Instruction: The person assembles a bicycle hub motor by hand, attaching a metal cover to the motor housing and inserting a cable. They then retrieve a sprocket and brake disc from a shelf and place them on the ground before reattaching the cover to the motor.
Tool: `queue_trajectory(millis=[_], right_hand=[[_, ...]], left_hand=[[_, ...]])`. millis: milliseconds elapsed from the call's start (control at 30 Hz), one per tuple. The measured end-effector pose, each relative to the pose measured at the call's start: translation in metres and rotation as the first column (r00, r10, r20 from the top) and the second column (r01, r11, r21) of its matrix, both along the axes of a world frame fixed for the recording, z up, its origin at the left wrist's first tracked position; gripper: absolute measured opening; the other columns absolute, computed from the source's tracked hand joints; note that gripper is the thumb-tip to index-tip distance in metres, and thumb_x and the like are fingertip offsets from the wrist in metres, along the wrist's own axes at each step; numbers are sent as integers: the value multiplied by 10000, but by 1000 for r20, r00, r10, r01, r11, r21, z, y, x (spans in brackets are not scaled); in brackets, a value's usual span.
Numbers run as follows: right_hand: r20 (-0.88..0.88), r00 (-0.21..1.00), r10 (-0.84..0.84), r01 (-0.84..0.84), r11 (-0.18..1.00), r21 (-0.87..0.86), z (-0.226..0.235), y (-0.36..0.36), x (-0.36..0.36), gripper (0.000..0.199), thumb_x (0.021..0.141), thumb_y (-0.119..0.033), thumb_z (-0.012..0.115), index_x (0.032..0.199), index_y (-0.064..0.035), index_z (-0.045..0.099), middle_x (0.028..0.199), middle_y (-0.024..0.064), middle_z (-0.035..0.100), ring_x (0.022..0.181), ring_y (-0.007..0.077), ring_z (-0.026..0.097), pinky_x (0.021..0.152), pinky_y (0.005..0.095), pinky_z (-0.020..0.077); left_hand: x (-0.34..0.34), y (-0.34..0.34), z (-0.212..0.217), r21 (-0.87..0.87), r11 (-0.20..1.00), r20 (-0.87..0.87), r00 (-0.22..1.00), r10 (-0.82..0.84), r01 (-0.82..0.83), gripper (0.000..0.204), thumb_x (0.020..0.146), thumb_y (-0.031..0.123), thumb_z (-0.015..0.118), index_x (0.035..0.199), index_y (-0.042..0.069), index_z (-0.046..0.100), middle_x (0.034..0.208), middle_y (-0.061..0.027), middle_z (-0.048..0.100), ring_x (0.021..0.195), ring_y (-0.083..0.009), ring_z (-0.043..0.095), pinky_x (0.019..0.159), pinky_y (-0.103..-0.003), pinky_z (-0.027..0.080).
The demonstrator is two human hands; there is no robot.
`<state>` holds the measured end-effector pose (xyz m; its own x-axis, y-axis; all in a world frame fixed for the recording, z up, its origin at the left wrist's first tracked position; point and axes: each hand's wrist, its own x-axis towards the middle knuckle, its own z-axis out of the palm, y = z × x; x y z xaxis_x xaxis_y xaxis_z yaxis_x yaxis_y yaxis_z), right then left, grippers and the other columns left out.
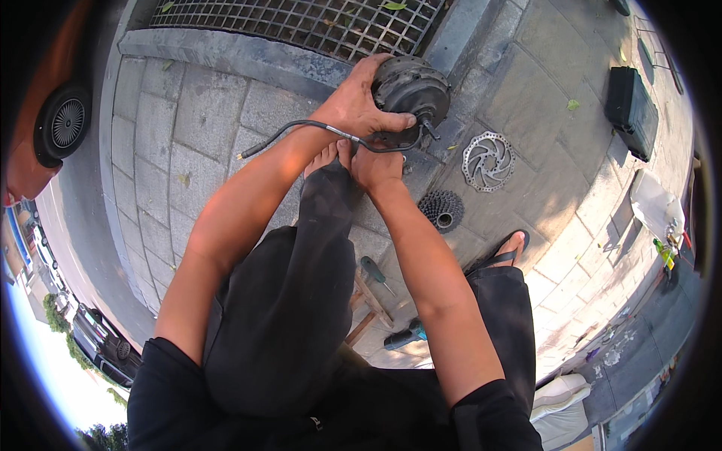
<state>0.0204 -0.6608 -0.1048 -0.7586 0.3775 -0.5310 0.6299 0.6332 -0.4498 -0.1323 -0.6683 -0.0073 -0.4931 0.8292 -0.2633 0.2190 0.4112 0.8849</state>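
**Both hands on hub motor, pavement**

Left hand (359,101) is gripping the dark round hub motor (412,90) from its left side, thumb pressing across the front. Right hand (376,167) is sitting just below the motor, fingers curled at its underside near the black cable (301,129); exact grasp is hard to tell. Motor is lying ahead of both hands, axle stub pointing right. Cable is trailing left, under the left wrist. Right of the hands: brake disc (488,160), then cassette (441,210) nearer. Screwdriver (374,272) is lying behind the hands, by the knee.
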Motion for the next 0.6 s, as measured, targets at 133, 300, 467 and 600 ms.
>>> queue_trajectory(millis=[133, 300, 467, 600], right_hand=[[-61, 998, -9, 10, 1000, 6, -1, 0, 1, 598, 1009, -501, 498, 1459, -113, 569, 1379, 186, 651, 1323, 363, 584, 1109, 501, 449], [94, 995, -16, 27, 993, -119, 35, 12, 2, 528, 946, -415, 600, 1338, -63, 627, 1343, 187, 668, 1251, 365, 634, 1024, 488, 521], [-22, 999, -42, 41, 998, -40, 29, 10, 25, 395, 884, -260, 691, 1205, -31, 656, 1203, 224, 695, 1099, 416, 677, 942, 517, 550], [-102, 993, -63, 65, 998, 13, 20, 14, 25, 344, 877, -240, 685, 1145, -25, 672, 1147, 245, 703, 1057, 422, 693, 913, 519, 566]], left_hand=[[2, 1, 8, -42, 999, -36, 999, -16, 14, 1116, 632, 363, 954, 1531, 4, 398, 1425, -238, 563, 1345, -343, 553, 1139, -409, 449], [0, -1, 1, -27, 1000, -36, 999, 0, -1, 1124, 636, 374, 953, 1535, -7, 397, 1446, -248, 551, 1364, -353, 543, 1152, -415, 437], [-1, -2, 1, -12, 1000, -48, 999, -9, 9, 1153, 639, 404, 964, 1539, -30, 389, 1443, -247, 559, 1367, -336, 545, 1153, -395, 440], [-2, 2, -6, 30, 999, -36, 999, -18, 19, 1153, 644, 409, 968, 1538, -32, 388, 1429, -240, 568, 1351, -324, 559, 1145, -384, 450]])
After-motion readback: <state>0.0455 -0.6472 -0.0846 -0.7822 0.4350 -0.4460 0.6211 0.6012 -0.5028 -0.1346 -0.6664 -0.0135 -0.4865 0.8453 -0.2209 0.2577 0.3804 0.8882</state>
